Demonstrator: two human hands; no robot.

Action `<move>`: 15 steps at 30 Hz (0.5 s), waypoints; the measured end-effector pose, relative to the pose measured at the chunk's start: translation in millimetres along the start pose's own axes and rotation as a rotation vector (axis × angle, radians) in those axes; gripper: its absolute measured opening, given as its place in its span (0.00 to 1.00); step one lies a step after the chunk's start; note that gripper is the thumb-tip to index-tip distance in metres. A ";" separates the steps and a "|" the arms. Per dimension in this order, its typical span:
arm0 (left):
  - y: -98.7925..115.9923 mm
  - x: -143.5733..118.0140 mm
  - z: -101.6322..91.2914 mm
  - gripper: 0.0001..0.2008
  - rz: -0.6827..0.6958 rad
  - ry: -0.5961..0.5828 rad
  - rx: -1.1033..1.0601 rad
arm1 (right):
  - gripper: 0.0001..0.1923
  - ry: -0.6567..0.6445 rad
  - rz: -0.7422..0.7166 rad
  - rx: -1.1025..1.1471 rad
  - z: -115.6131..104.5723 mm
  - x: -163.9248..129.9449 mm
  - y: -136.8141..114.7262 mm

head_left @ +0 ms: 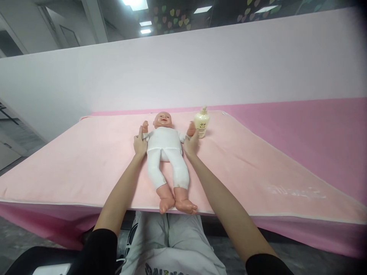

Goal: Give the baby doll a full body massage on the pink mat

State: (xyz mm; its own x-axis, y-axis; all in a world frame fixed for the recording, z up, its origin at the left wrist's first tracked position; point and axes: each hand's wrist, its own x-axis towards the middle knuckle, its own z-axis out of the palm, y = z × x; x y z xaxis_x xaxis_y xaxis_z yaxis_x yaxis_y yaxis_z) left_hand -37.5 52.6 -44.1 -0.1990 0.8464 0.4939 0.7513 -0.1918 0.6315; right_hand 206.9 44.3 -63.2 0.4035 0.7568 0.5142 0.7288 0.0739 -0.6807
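- We are seeing a baby doll (165, 152) lying face-up on a pink mat (86, 164) covering the tabletop.
- Our left hand (140, 143) is gripping its arm.
- Our right hand (191, 142) is gripping the other arm, beside a lotion bottle (202, 123).

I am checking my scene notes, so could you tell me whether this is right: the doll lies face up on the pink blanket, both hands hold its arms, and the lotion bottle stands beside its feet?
Not quite. In the head view the lotion bottle stands near the doll's head, by the right hand, not beside its feet. The rest holds: the doll lies face up on the pink blanket, and the left hand and right hand hold its arms.
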 end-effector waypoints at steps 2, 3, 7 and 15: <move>9.3 -3.2 -4.4 0.31 0.084 -0.057 0.250 | 0.28 -0.140 -0.134 -0.093 -4.7 -3.0 -6.4; 13.0 -4.2 -6.1 0.30 0.136 -0.077 0.337 | 0.28 -0.206 -0.227 -0.154 -7.4 -4.3 -9.8; 16.4 -4.9 -7.7 0.30 0.254 -0.122 0.436 | 0.29 -0.268 -0.340 -0.264 -14.4 -6.8 -16.3; -3.8 -1.2 -1.5 0.31 0.109 -0.059 -0.233 | 0.24 -0.075 -0.045 0.089 -5.5 -5.0 -6.3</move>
State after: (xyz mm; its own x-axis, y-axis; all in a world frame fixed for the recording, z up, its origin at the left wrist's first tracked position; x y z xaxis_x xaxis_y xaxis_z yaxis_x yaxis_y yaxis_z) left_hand -41.0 51.6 -46.2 -0.0828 0.8408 0.5350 0.5998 -0.3866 0.7005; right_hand 203.3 36.5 -58.7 0.3270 0.7975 0.5071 0.6919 0.1635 -0.7032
